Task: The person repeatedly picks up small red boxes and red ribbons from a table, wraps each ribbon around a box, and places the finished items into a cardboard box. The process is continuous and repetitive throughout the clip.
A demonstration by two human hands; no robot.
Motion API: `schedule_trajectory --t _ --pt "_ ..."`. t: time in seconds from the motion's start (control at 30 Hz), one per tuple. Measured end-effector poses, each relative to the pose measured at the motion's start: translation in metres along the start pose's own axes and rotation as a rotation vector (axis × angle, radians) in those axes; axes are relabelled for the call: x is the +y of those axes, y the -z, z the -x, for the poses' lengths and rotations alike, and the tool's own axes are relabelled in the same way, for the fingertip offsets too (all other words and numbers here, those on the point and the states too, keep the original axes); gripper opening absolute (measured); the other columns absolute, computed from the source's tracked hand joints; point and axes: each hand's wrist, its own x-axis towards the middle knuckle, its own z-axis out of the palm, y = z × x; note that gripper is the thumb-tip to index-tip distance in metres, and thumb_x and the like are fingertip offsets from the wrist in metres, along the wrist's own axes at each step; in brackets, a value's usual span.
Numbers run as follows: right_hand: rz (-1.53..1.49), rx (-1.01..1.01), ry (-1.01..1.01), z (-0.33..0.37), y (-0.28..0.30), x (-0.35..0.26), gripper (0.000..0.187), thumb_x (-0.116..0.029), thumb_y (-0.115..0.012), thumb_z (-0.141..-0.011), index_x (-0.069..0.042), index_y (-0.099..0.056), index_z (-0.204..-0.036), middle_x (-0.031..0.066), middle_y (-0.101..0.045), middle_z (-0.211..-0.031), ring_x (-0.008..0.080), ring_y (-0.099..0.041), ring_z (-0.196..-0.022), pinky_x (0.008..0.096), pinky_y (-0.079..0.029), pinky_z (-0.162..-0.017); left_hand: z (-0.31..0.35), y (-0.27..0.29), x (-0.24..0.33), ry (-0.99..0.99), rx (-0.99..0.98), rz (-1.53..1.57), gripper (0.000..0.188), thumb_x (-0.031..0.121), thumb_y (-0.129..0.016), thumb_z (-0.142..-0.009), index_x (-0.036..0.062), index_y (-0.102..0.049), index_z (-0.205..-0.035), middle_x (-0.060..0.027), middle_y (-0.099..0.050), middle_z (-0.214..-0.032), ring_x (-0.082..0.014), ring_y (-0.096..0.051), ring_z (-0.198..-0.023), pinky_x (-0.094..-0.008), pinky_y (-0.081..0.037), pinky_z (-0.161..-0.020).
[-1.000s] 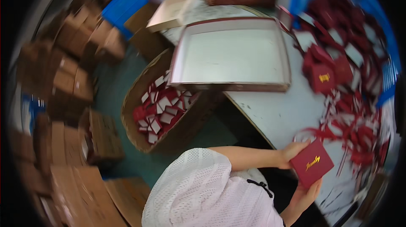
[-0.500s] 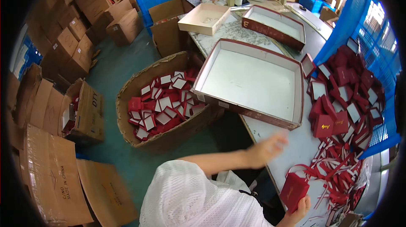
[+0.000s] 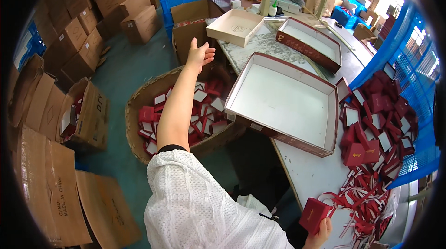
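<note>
My left hand (image 3: 200, 56) is stretched out over the far end of a big carton (image 3: 134, 130) that holds red and white box parts (image 3: 217, 104). Its fingers are extended, and nothing is in them. At the lower right, my right hand (image 3: 320, 234) grips a small red gift box (image 3: 314, 215) with gold lettering, at the table's near edge. A tangle of red and white ribbons (image 3: 367, 198) lies just beside that box. Beyond the ribbons a heap of red boxes (image 3: 361, 153) rests against a blue plastic crate (image 3: 409, 58).
A large shallow tray (image 3: 283, 96) with a white inside sits on the table (image 3: 297, 168) and overhangs its left edge. Behind it are a cream tray (image 3: 237, 26) and a dark red tray (image 3: 310, 42). Cardboard cartons (image 3: 51, 188) line the left side.
My left hand has swung from above the table to the far left, out over the big carton. The red box in my right hand has shifted slightly left and turned.
</note>
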Motion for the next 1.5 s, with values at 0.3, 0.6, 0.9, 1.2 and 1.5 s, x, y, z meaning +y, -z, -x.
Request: schedule_trajectory --t 0.3,0.6,0.9,1.2,1.5 --pt "-0.486 -0.239 -0.289 -0.012 -0.006 -0.009 0.009 -0.009 -0.051 -0.076 -0.002 -0.048 -0.072 0.0067 -0.051 -0.069 0.0133 -0.045 -0.063 0.0241 -0.035 -0.058 -0.007 -0.024 0.003 0.002 -0.027 -0.086 0.076 0.020 -0.051 -0.081 0.0061 0.005 -0.130 -0.0116 -0.058 -0.085 -0.0139 -0.056 -0.067 -0.0252 -0.048 -0.058" --pt "-0.594 -0.191 -0.343 -0.005 -0.005 -0.013 0.018 -0.012 -0.047 -0.080 -0.003 -0.047 -0.064 0.0008 -0.051 -0.061 0.0044 -0.041 -0.053 0.0189 -0.032 -0.050 0.002 -0.049 0.009 -0.021 -0.081 -0.071 0.076 0.020 -0.051 -0.080 0.0044 0.005 -0.130 -0.0114 -0.058 -0.084 -0.0136 -0.056 -0.067 -0.0251 -0.048 -0.058" --pt "-0.621 -0.144 -0.395 0.004 -0.002 -0.007 0.017 -0.011 -0.047 -0.079 -0.003 -0.047 -0.065 0.0010 -0.050 -0.061 0.0049 -0.041 -0.053 0.0187 -0.031 -0.050 0.023 -0.065 0.017 -0.193 -0.048 -0.191 0.050 0.013 -0.050 -0.079 0.0014 -0.025 -0.121 -0.0097 -0.057 -0.078 -0.0104 -0.053 -0.060 -0.0208 -0.045 -0.052" --pt "-0.093 -0.612 -0.136 -0.031 -0.031 -0.053 0.014 -0.004 -0.056 -0.068 0.000 -0.048 -0.057 0.0053 -0.044 -0.051 0.0145 -0.042 -0.047 0.0297 -0.031 -0.043 0.302 -0.189 -0.027 -0.946 -1.540 -0.452 0.031 0.022 -0.057 -0.074 -0.0013 -0.049 -0.094 -0.0143 -0.050 -0.096 -0.0268 -0.046 -0.097 -0.0374 -0.034 -0.085" --pt "-0.097 -0.084 0.207 -0.036 -0.006 -0.048 0.042 0.001 -0.047 -0.059 0.000 -0.044 -0.101 0.0135 -0.042 -0.108 0.0242 -0.040 -0.100 0.0326 -0.031 -0.086 0.281 -0.211 -0.047 -0.421 -1.425 -0.367 0.016 0.016 -0.049 -0.081 0.0023 -0.054 -0.086 -0.0106 -0.054 -0.083 -0.0254 -0.051 -0.078 -0.0321 -0.040 -0.070"
